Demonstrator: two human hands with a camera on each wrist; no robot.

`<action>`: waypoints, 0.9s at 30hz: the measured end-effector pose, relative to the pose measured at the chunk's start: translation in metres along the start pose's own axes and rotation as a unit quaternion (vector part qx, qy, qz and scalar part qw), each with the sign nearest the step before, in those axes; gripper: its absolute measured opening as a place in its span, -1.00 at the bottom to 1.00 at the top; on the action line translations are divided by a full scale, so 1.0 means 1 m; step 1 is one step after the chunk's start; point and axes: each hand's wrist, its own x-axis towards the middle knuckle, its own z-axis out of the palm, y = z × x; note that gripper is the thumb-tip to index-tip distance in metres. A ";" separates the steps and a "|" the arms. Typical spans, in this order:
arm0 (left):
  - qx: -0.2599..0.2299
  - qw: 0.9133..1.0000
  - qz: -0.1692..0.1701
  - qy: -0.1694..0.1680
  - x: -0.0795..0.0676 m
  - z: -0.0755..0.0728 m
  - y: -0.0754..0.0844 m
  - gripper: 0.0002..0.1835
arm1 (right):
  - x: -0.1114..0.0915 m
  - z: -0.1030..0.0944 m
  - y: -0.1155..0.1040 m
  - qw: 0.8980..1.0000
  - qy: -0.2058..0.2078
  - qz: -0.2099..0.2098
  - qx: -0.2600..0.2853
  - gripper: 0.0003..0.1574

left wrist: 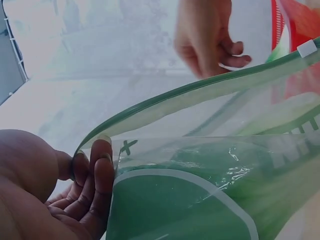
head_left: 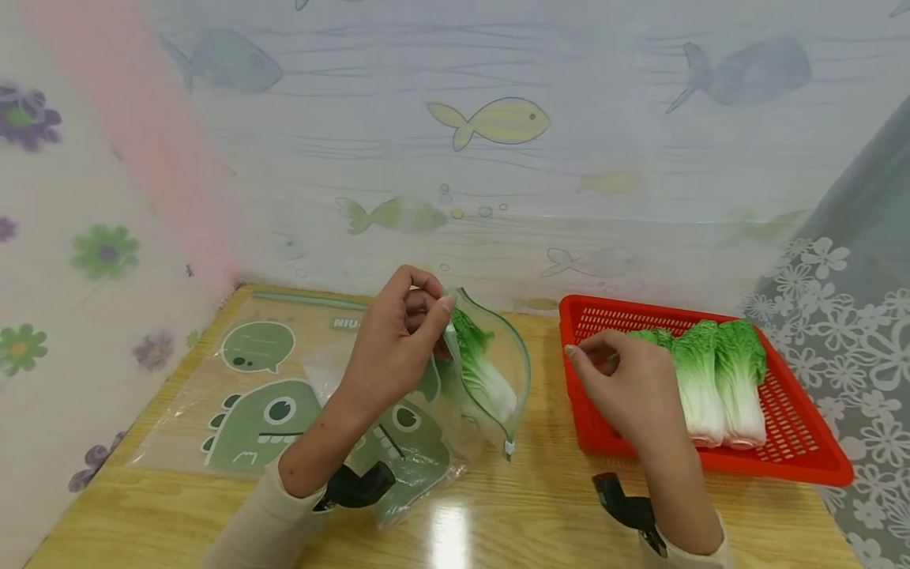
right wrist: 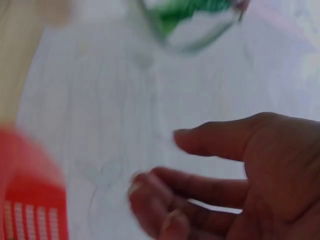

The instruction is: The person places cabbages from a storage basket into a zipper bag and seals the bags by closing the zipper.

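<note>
My left hand pinches the top edge of a clear zip bag with a green seal, and the bag's mouth gapes open. Inside that bag lies a cabbage with green leaves and a white stem. A white slider sits on the seal at the end away from my fingers. My right hand, holding nothing, hovers over the left side of a red basket, its fingers loosely bent and the thumb apart from them. Several more cabbages lie side by side in the basket.
Another flat bag with a green dinosaur print lies on the left of the wooden table. A patterned curtain hangs close behind the table. Lacy grey cloth hangs at the right.
</note>
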 end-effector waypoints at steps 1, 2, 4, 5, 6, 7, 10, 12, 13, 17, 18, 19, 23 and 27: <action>0.001 1.000 -0.006 -0.002 0.000 0.000 0.000 -0.90 | 0.004 -0.003 0.010 0.999 -0.016 0.020 -0.021 -0.70; 0.002 1.000 -0.012 -0.004 0.000 0.000 0.000 -0.89 | 0.007 -0.006 0.020 0.998 -0.036 0.041 -0.040 -0.62; 0.001 1.000 -0.021 -0.006 0.000 0.000 0.000 -0.86 | 0.014 -0.012 0.041 0.990 -0.083 0.082 -0.075 -0.45; -0.001 1.000 -0.025 -0.008 0.000 0.000 0.000 -0.85 | 0.017 -0.014 0.051 0.985 -0.108 0.101 -0.092 -0.37; -0.003 1.000 -0.028 -0.009 0.000 -0.001 0.000 -0.83 | 0.020 -0.015 0.059 0.978 -0.133 0.120 -0.106 -0.31; -0.004 1.000 -0.030 -0.009 0.001 -0.001 0.000 -0.81 | 0.022 -0.016 0.067 0.971 -0.156 0.138 -0.116 -0.29; -0.005 0.999 -0.031 -0.008 0.001 -0.001 -0.001 -0.75 | 0.026 -0.017 0.082 0.956 -0.201 0.165 -0.137 -0.30; -0.002 1.000 -0.030 -0.008 0.001 -0.001 -0.001 -0.70 | 0.027 -0.016 0.087 0.952 -0.212 0.172 -0.137 -0.36; 0.001 1.000 -0.029 -0.007 0.001 -0.001 -0.002 -0.67 | 0.028 -0.016 0.088 0.951 -0.213 0.175 -0.137 -0.36; 0.009 1.000 -0.027 -0.005 0.001 -0.002 -0.001 -0.61 | 0.028 -0.016 0.087 0.943 -0.221 0.195 -0.157 -0.31; 0.010 1.000 -0.027 -0.006 0.000 -0.002 -0.001 -0.60 | 0.027 -0.016 0.087 0.938 -0.229 0.203 -0.162 -0.30; 0.012 1.000 -0.028 -0.006 0.000 -0.002 -0.001 -0.59 | 0.027 -0.015 0.087 0.933 -0.238 0.211 -0.166 -0.29; 0.023 0.999 -0.030 -0.007 0.000 -0.002 0.000 -0.58 | 0.026 -0.013 0.087 0.922 -0.271 0.216 -0.172 -0.32; 0.042 0.999 -0.035 -0.002 -0.001 -0.002 0.000 -0.62 | 0.025 -0.010 0.089 0.923 -0.277 0.202 -0.173 -0.46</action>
